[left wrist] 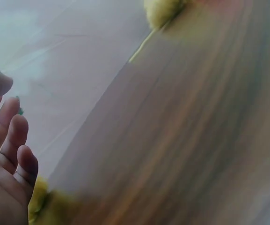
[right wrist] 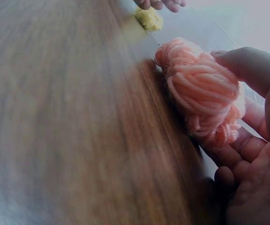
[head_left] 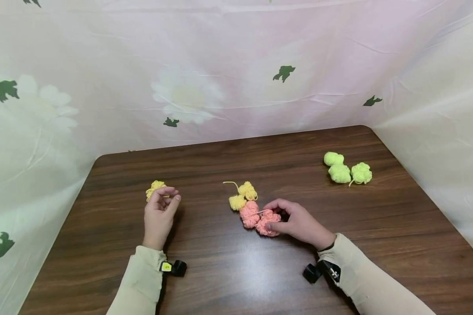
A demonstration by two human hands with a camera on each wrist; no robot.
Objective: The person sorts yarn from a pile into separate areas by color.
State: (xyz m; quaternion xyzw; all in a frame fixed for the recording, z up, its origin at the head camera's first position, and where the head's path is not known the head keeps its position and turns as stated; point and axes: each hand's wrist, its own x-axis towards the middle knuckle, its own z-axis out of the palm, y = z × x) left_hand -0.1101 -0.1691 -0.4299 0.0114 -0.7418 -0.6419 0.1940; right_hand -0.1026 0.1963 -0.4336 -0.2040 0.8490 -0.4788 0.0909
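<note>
Two pink yarn balls lie side by side near the middle of the table. My right hand [head_left: 299, 221] grips the right-hand pink yarn ball [head_left: 269, 223], its thumb on the near side and its fingers on the far side. The other pink yarn ball [head_left: 250, 215] touches it on the left. In the right wrist view pink yarn [right wrist: 202, 89] sits between thumb and fingers. My left hand [head_left: 160, 216] hovers with loosely bent fingers and holds nothing. Just beyond it is a yellow yarn ball [head_left: 154, 189], partly hidden by the hand.
Two more yellow yarn balls [head_left: 247, 191] adjoin the pink ones at their far side, with a loose yarn end trailing left. Three green yarn balls [head_left: 340, 173] lie at the back right of the brown wooden table [head_left: 205, 267]. A flowered cloth [head_left: 228, 78] hangs behind.
</note>
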